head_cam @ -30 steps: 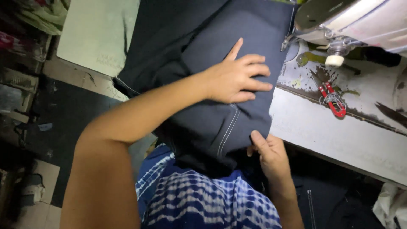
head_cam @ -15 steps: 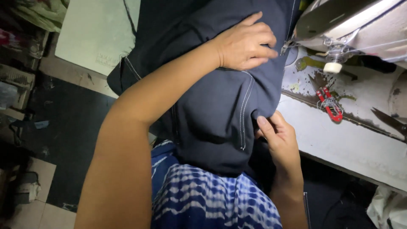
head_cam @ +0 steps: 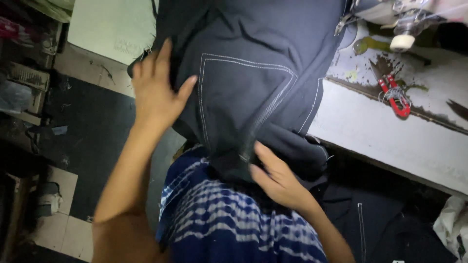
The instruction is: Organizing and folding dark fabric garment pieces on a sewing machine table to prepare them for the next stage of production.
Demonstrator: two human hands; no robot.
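White counter [head_cam: 370, 126], stained and chipped dark along its far part, front edge running down toward the right. Directly on it: dark navy garment [head_cam: 253, 73] with pale contrast stitching, draped over the counter's left end and hanging off the near edge; red-handled thread snips [head_cam: 396, 95] just right of the garment, on the stained patch; sewing machine [head_cam: 399, 14] beyond the snips, at the counter's far side, its white knob above the stains. Greenish smear between machine and snips.
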